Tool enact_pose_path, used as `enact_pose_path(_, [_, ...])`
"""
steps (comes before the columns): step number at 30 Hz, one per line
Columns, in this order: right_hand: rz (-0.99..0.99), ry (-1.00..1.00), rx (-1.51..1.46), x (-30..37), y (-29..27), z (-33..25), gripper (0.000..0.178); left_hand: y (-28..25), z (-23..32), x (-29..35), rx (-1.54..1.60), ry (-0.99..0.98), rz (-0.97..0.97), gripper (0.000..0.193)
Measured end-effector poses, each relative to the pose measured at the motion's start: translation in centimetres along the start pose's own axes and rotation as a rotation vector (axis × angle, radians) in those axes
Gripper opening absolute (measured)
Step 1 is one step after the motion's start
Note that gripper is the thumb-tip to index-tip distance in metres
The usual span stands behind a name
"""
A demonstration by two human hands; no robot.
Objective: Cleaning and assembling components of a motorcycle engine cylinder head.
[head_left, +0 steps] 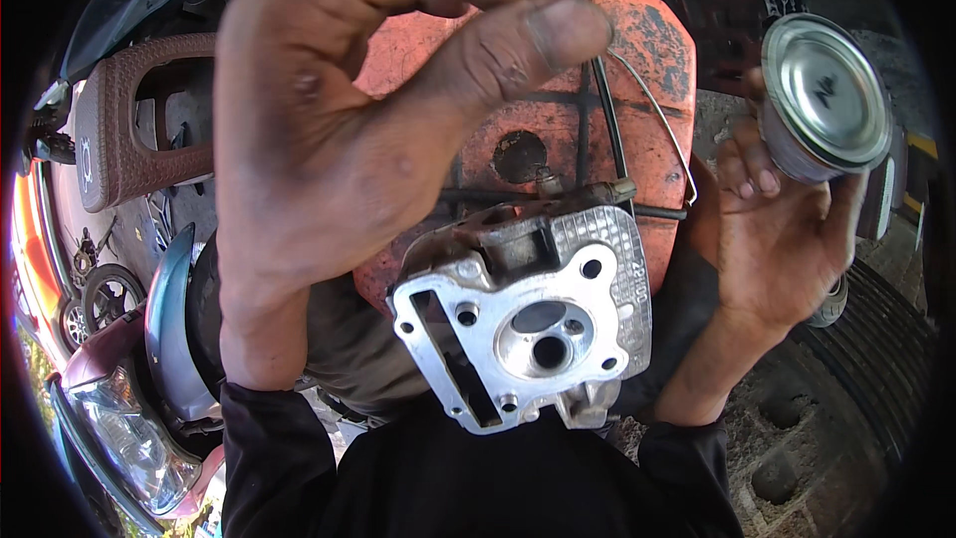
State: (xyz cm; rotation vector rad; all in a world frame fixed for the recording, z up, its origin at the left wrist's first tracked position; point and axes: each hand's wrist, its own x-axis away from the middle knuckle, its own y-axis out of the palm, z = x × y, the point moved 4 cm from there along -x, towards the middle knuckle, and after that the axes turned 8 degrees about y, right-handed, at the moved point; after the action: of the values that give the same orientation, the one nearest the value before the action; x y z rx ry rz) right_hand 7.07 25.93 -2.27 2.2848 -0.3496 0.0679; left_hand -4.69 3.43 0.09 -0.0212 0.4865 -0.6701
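Observation:
My left hand is raised close in front, above the work. Its thumb and index finger are pressed together in a pinch, and whatever may be between them is too small or hidden to make out. On the right, my right hand holds up a round tin with a shiny silver lid, fingers around its side. Below and between both hands rests an engine cylinder head, its smooth machined face and combustion chamber turned up. Neither hand touches it.
Behind the cylinder head is a scuffed red plastic container with a round hole. A thin black rod and a pale bent wire cross it. Motorcycle parts, including a headlight, stand at left; a perforated block lies at lower right.

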Motion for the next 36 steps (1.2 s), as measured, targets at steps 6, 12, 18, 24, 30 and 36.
enact_pose_path(6, [0.02, -0.02, 0.022, 0.5, -0.6, -0.9, 0.062, -2.7, -1.9, 1.2, 0.016, -0.014, 0.037, 0.035])
enact_pose_path(12, [-0.032, -0.005, 0.034, 0.4, -1.1, -1.2, 0.061, -2.5, -1.7, 0.3, 0.001, -0.028, 0.074, 0.042])
enact_pose_path(18, [0.031, 0.033, 0.017, 0.1, -1.0, -1.1, 0.061, -1.6, -2.3, -1.4, -0.009, -0.015, 0.114, 0.049])
enact_pose_path(24, [0.06, 0.035, -0.034, 0.0, -0.5, -0.3, 0.059, -1.0, -2.2, -2.8, -0.002, 0.031, 0.099, 0.045])
enact_pose_path(30, [0.163, 0.015, 0.105, -0.7, 0.6, 1.5, 0.052, 0.8, -3.2, -3.7, -0.033, 0.517, 0.005, 0.073])
enact_pose_path(36, [0.228, 0.077, 0.28, -1.5, 2.2, 3.3, 0.022, 2.0, -2.6, -3.0, -0.101, 0.476, -0.151, 0.068])
